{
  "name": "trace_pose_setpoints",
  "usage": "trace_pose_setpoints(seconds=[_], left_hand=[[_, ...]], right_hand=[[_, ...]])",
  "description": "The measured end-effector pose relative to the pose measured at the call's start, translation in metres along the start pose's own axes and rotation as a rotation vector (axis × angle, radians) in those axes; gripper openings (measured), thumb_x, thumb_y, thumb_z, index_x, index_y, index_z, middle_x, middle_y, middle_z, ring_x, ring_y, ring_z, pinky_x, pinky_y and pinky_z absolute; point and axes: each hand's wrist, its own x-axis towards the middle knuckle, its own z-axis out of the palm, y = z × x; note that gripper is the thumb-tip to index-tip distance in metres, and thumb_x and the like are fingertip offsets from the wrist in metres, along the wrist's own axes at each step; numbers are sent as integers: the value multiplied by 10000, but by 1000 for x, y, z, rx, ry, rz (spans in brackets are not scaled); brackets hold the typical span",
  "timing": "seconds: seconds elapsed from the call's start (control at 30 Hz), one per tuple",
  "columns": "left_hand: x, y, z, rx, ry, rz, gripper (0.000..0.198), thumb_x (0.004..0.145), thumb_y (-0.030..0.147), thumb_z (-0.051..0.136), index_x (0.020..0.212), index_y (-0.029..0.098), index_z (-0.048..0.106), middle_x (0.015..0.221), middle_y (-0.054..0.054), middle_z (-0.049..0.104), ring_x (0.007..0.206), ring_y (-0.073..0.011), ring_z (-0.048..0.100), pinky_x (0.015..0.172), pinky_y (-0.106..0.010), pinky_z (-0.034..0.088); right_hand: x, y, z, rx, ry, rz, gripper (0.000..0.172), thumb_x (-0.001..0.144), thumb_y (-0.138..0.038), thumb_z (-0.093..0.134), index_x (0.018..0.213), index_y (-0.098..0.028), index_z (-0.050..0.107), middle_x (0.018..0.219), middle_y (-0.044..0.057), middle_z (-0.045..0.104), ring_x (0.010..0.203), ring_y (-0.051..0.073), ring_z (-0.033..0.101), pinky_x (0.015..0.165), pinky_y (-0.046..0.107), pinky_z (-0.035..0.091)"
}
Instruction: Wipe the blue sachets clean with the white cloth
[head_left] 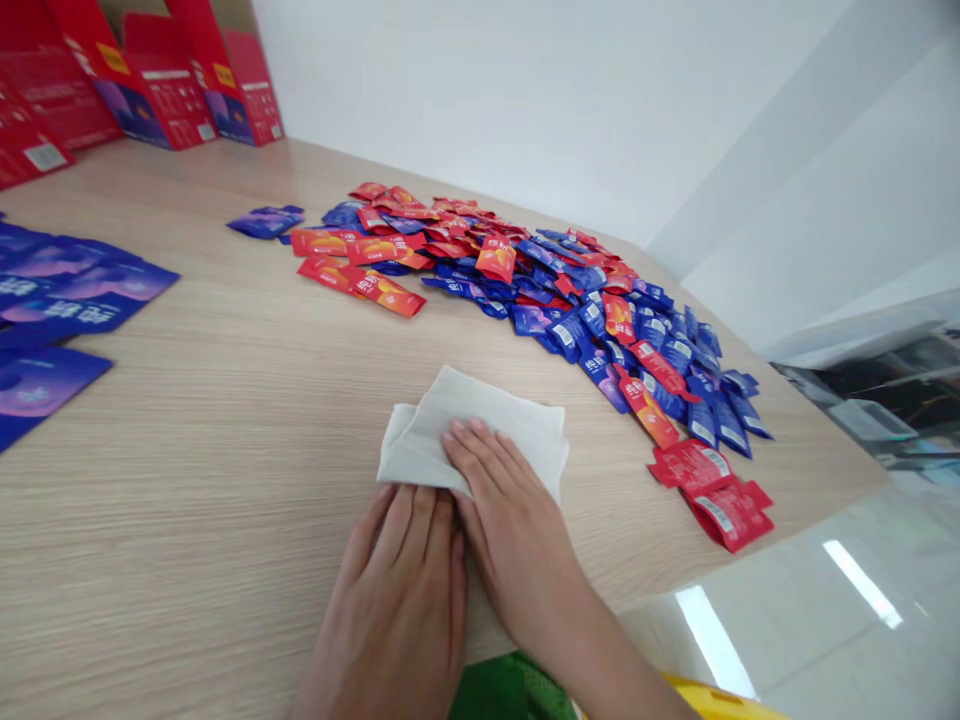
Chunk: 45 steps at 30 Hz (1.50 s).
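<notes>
A folded white cloth [480, 430] lies on the wooden table in front of me. My right hand [510, 510] rests flat on top of it, fingers stretched out and close together. Beside it, my left hand [409, 570] lies palm down, its fingertips at the near edge of the cloth. The left fingers are straight, and whether their tips reach under the cloth cannot be seen. Both thumbs are close to each other between the hands.
Red and blue sachets [517, 270] spread in a long heap along the table's far and right side. Two red sachets [716, 495] lie near the right edge. Larger blue pouches [67, 290] overlap at the left. Red boxes [172, 90] stand back left by the wall.
</notes>
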Motion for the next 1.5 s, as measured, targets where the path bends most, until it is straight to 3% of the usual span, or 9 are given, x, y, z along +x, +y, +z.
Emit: trace_pose_setpoints(seconds=[0.2, 0.3, 0.4, 0.5, 0.57, 0.73, 0.9, 1.2, 1.5], left_hand=[[-4, 5, 3, -8, -43, -29, 601, 947, 152, 496, 1509, -60, 461, 1616, -255, 497, 1480, -380, 518, 1164, -520, 444], [-4, 7, 3, -3, -37, -37, 612, 949, 151, 492, 1518, -68, 440, 1620, -264, 487, 1489, -380, 507, 1174, -522, 441], [-2, 6, 0, -7, -24, -32, 541, 961, 148, 454, 1462, -46, 520, 1566, -250, 562, 1440, -360, 563, 1153, -514, 461], [1, 3, -3, -45, -44, -34, 435, 961, 123, 395, 1278, 58, 686, 1353, -167, 747, 1272, -330, 684, 1103, -509, 490], [1, 2, -4, -51, -38, -38, 429, 968, 131, 390, 1269, 59, 687, 1333, -164, 757, 1259, -327, 687, 1097, -502, 487], [1, 1, 1, -56, -14, -64, 530, 1004, 196, 463, 1485, -25, 491, 1525, -221, 618, 1394, -340, 574, 1106, -487, 458], [24, -3, 3, -126, -71, -243, 493, 1045, 322, 526, 1479, 88, 528, 1424, -152, 692, 1259, -311, 633, 1028, -487, 518], [65, -13, 3, -51, -152, -183, 266, 1034, 227, 529, 1227, 164, 701, 1179, -105, 763, 1040, -303, 683, 886, -474, 554], [74, -18, -3, -357, -229, -510, 277, 1098, 280, 373, 942, 252, 601, 799, 21, 699, 706, -188, 663, 653, -348, 463]], right_hand=[[-24, 52, -24, -100, 138, 271, 525, 1131, -351, 388, 1580, -114, 523, 1621, 180, 536, 1533, 314, 486, 1278, 596, 384], [-29, 54, -31, -70, 203, 364, 559, 1137, -435, 372, 1573, -121, 529, 1597, 197, 562, 1503, 326, 525, 1258, 603, 408], [-19, 26, -22, 24, 195, 261, 533, 1143, -381, 370, 1628, -180, 456, 1631, 153, 533, 1515, 285, 513, 1248, 566, 439], [-8, 0, -10, 54, 11, 1, 502, 1128, -254, 399, 1625, -237, 468, 1650, 62, 524, 1548, 212, 465, 1295, 489, 395], [-7, 1, -7, 12, -33, -29, 482, 1121, -220, 404, 1589, -221, 520, 1640, 50, 537, 1554, 205, 455, 1314, 484, 363], [-24, 42, -20, -68, 202, 330, 527, 1133, -400, 380, 1549, -128, 556, 1587, 181, 576, 1494, 322, 536, 1245, 608, 421], [-33, 55, -32, 94, 295, 510, 596, 1121, -561, 334, 1427, -155, 645, 1468, 195, 679, 1397, 337, 622, 1191, 547, 472], [-33, 51, -34, 230, 407, 537, 544, 1117, -571, 376, 1325, -190, 702, 1320, 150, 766, 1305, 331, 665, 1116, 480, 500], [-31, 50, -37, 242, 532, 563, 533, 1113, -555, 400, 1208, -158, 743, 1166, 142, 811, 1159, 314, 718, 993, 433, 550]])
